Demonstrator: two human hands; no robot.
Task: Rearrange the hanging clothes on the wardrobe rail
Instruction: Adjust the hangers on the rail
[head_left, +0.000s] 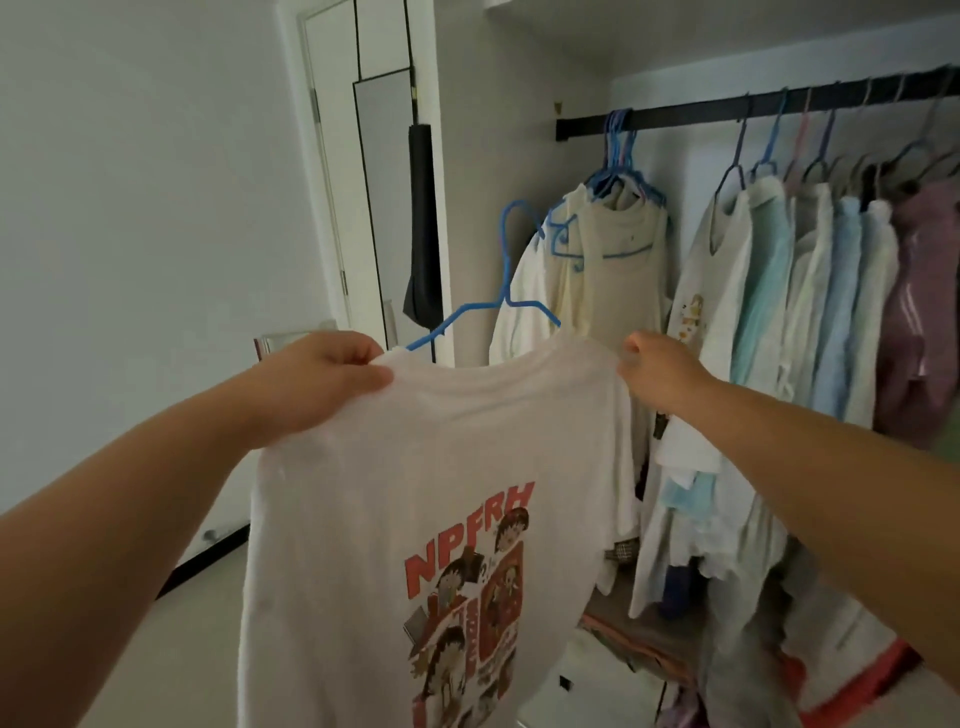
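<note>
A white T-shirt (431, 467) with a red cartoon print hangs in front of me on a blue hanger (506, 291), whose hook is free in the air, off the rail. My left hand (317, 384) grips the shirt's left shoulder. My right hand (657, 369) pinches its right shoulder. The black wardrobe rail (691, 111) runs across the upper right. A cream top (618, 249) hangs at its left end under a bunch of blue hangers (621, 156). Several pale shirts (810, 291) and a mauve garment (924, 301) hang further right.
A tall mirror (384, 197) with a dark item (423, 228) hanging beside it leans on the white wall at the left of the wardrobe. Folded clothes (639, 634) and a red-edged item (857, 686) lie low on the wardrobe floor. A gap on the rail separates the two clothes groups.
</note>
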